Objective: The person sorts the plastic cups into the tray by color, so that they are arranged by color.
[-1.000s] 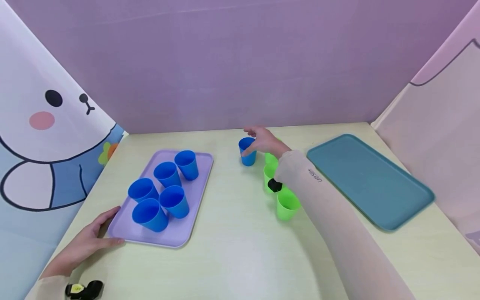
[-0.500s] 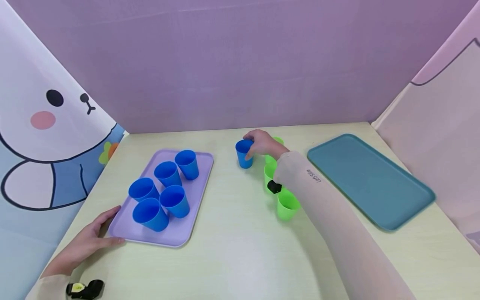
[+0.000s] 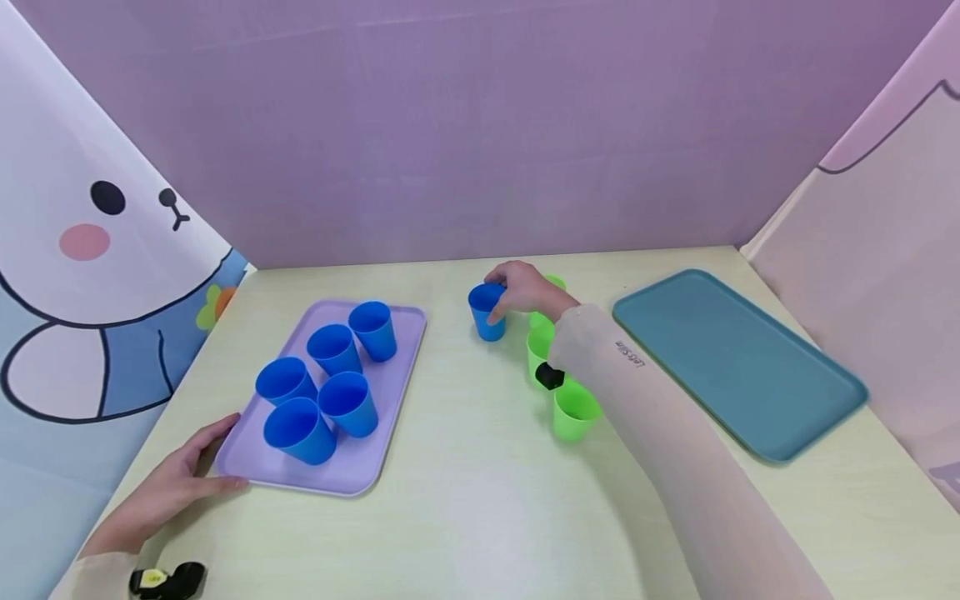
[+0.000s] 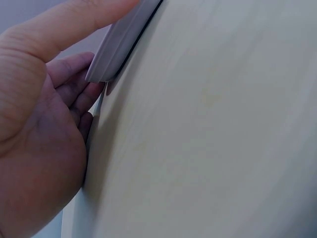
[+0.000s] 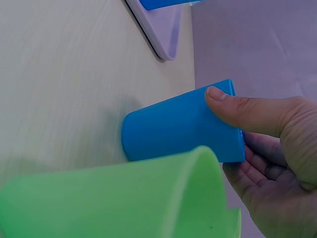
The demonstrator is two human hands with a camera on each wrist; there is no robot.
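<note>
In the head view my right hand [image 3: 528, 287] grips a blue cup [image 3: 487, 315] near its rim, at the back middle of the table. The right wrist view shows the thumb [image 5: 237, 109] on the cup's outer wall and the other fingers at the far side. Whether the cup's base touches the table I cannot tell. My left hand [image 3: 172, 483] holds the near left corner of a purple tray [image 3: 390, 450], thumb along the front edge, fingers at the left side. Several blue cups [image 3: 348, 404] stand upright on that tray.
Green cups [image 3: 576, 410] stand in a row just right of the held cup, partly hidden by the right forearm. A teal tray [image 3: 738, 358] lies at the right. A purple backdrop [image 3: 480, 133] rises behind the table's back edge.
My right hand has come down onto the blue cup and taken hold of its rim. The cup has shifted slightly left and nearer. The left hand has stayed at the tray.
</note>
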